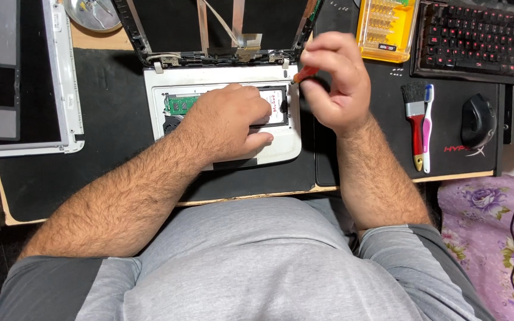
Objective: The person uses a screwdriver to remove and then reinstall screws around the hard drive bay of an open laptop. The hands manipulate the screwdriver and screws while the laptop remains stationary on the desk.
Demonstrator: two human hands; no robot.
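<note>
Laptop base (221, 89) under left hand (227, 122), screwdriver (304, 74) in right hand (334, 80)

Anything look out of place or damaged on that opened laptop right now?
The laptop is stripped: its base lies open with a green board exposed, and the lid frame holds no screen. A separate grey panel lies at the left. That looks like disassembly; no breakage or spill shows.

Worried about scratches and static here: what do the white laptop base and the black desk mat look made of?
White laptop base: probably plastic, smooth with a soft sheen and rounded moulded corners. Black desk mat: looks like matte fabric or rubber, flat and non-reflective; which one, I cannot tell.
</note>
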